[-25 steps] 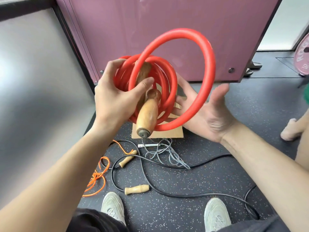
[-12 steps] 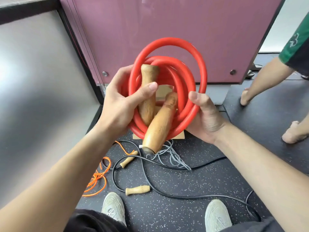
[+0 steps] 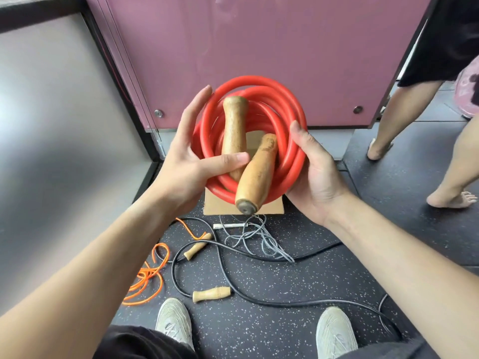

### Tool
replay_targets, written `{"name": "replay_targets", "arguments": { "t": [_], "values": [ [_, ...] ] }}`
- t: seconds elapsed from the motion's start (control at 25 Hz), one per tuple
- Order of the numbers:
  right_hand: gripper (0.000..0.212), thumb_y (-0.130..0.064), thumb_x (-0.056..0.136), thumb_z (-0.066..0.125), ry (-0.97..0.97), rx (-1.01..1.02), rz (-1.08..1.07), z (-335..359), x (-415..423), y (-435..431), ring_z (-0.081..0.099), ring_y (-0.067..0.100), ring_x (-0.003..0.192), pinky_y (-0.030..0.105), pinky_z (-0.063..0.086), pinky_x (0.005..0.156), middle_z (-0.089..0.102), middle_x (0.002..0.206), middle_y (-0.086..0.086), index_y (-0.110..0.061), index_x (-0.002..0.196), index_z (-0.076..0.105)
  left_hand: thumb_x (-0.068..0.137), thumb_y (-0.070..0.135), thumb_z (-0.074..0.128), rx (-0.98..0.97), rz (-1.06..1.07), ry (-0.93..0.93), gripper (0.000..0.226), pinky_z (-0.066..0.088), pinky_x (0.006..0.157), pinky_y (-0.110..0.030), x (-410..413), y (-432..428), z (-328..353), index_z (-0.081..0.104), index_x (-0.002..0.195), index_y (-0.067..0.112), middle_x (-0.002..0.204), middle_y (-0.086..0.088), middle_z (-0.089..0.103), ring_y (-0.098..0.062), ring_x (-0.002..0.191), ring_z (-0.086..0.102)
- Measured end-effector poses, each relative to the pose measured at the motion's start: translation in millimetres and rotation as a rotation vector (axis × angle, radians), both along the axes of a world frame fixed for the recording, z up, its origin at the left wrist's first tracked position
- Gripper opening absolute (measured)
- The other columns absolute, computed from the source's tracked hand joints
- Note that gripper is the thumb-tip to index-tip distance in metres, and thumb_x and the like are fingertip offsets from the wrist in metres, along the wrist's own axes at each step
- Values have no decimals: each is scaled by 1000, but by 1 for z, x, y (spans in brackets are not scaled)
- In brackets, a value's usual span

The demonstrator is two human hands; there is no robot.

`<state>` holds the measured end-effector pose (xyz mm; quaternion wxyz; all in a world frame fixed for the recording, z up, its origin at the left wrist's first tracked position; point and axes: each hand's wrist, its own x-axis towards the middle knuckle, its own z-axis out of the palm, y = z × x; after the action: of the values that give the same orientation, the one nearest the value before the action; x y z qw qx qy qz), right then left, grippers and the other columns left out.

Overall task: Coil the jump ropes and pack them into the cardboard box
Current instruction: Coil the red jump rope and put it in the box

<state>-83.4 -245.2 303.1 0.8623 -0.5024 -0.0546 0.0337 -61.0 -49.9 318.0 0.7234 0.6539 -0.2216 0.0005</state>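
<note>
The thick red rubber jump rope (image 3: 259, 82), coiled around its two wooden handles (image 3: 255, 174) and held above the brown cardboard box (image 3: 272, 209), looks heavy and springy, so opposite sides suit gripping: the left hand (image 3: 185, 169) pinches it between thumb and fingers (image 3: 201, 104), and the right hand (image 3: 320, 177) curls round the rim.

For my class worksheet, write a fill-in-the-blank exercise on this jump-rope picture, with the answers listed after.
1. The left hand and right hand hold a coiled rope coloured ____.
2. The two handles inside the coil are made of ____.
3. The thin rope on the floor beside the left shoe is ____.
Missing words: red, wood, orange.
</note>
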Motion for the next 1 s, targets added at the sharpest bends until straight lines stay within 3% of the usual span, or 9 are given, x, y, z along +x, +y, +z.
{"name": "replay_targets", "arguments": {
  "t": [0.12,0.28,0.36,0.44,0.48,0.6,0.76,0.88,1.0],
  "values": [
    [67,-63,98,39,47,-8,-1,0,3,6,57,27,129,52,33,118,64,133,12,-12,138,58,58,9,87,-3,123,-79,103,40,114,-49,-2,-9,1,39,147,28,143,-8,57,-24,131,57],
    [84,-82,80,48,28,-168,-66,0,6,11,62,22,124,49,45,109,65,134,7,-24,141,54,59,4,88,39,235,-168,103,42,113,-46,3,-6,4,40,148,23,142,-7,57,-20,128,59],
    [90,-84,70,59,-44,-459,-417,-5,4,7,66,20,112,39,51,101,64,126,5,-25,137,51,61,-3,87,45,299,-174,102,44,112,-42,3,-5,4,41,148,21,140,-5,59,-17,125,61],
    [65,-65,82,67,-387,-865,-895,-9,-1,-2,61,17,95,30,50,87,56,113,4,-17,125,57,62,-5,88,85,386,-216,100,44,111,-34,2,-7,6,42,147,19,140,-2,58,-12,125,59],
    [50,-57,88,65,-575,-955,-915,-7,-5,-3,59,16,86,29,50,78,57,103,4,-13,113,63,62,-5,88,127,428,-268,99,43,111,-31,2,-8,6,42,147,16,142,0,56,-9,127,57],
    [50,-66,82,64,-438,-1047,-494,1,-13,5,63,10,67,31,52,64,64,72,-4,-23,106,66,64,1,86,275,451,-452,94,43,113,-37,2,-10,5,43,147,14,144,6,51,-9,132,53],
    [52,-48,91,62,-188,-1285,-116,0,-20,7,65,4,81,26,53,79,67,86,-13,-34,139,49,62,7,84,429,391,-553,94,45,109,-40,-1,-12,0,46,146,25,139,22,53,-8,131,54],
    [37,-49,98,52,-225,-1162,-165,7,-18,3,66,16,91,32,52,83,73,102,1,-26,125,62,62,6,84,419,408,-525,93,46,108,-37,5,-7,-1,47,145,25,136,28,54,-3,125,58],
    [29,-48,89,68,-269,-972,-273,17,-12,-16,63,8,67,25,50,63,74,79,-4,-26,106,76,58,6,82,303,571,-371,95,51,104,-38,21,13,1,49,142,35,131,20,60,-3,116,63]
  ]
}}
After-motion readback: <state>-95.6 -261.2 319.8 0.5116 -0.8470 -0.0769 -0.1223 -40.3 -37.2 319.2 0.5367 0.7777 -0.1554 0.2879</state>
